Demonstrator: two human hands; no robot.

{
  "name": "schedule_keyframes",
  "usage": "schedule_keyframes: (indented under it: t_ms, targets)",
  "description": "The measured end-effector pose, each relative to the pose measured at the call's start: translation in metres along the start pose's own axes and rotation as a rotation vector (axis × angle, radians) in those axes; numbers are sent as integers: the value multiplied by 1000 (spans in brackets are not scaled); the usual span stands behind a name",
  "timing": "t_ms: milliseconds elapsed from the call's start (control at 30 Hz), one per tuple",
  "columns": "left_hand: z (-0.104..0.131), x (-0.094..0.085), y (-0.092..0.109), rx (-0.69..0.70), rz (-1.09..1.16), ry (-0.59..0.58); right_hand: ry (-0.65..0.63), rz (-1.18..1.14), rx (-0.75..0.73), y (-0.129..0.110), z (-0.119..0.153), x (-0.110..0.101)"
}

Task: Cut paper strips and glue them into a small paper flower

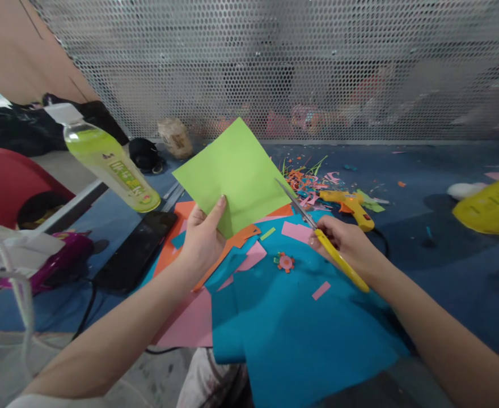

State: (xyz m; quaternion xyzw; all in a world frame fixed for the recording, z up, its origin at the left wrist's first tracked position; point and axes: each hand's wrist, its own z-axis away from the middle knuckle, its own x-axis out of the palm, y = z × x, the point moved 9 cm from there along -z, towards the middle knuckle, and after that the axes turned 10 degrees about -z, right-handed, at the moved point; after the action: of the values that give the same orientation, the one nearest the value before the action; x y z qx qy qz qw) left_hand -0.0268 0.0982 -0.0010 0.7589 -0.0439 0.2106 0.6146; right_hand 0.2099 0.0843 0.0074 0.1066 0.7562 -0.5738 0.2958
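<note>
A square green sheet of paper (241,175) is pinched at its lower edge by my left hand (204,238), thumb on top. My right hand (345,243) is closed around yellow-handled scissors (337,258), whose blades point up and left across the sheet's right corner. Below lie large blue sheets (309,334) with orange (232,249) and pink pieces (253,256) at their upper left. Between my hands, a small orange and pink flower-like cutout (284,262) rests on the blue. Close to it are a green strip (268,233) and a pink strip (321,290).
A green drink bottle (113,164) and a black phone-like object (134,252) are at the left. Coloured scraps (304,184) and a yellow glue gun (351,205) lie beyond my right hand. A yellow bottle (494,207) is far right, and a perforated metal panel (275,62) stands behind.
</note>
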Motion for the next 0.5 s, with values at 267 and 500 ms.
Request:
schedule_keyframes:
  t_ms: [267, 500]
  targets:
    - [3, 5, 3, 7, -68, -21, -43, 19, 49, 0, -1, 2]
    - [2, 4, 5, 25, -79, -25, -29, 13, 70, 1, 1, 1]
